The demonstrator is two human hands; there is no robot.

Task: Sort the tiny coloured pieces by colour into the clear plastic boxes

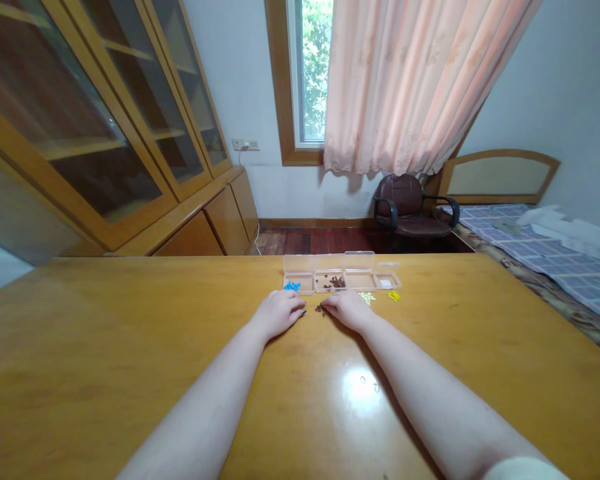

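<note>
Table (130,373) wood, v. glossy (w/ glare); box (360,281) clr. plastic.

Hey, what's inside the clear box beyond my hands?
Inside the clear box, blue pieces lie in the leftmost compartment, brown pieces in the next. Your right hand may cover some of its near edge, hiding anything there.

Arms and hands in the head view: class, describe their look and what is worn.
The bare, ungloved left hand and right hand show no watch or bracelet. The left arm is bare as far as it shows; the right arm is bare up to a pale, off-white sleeve at the bottom edge.
</note>
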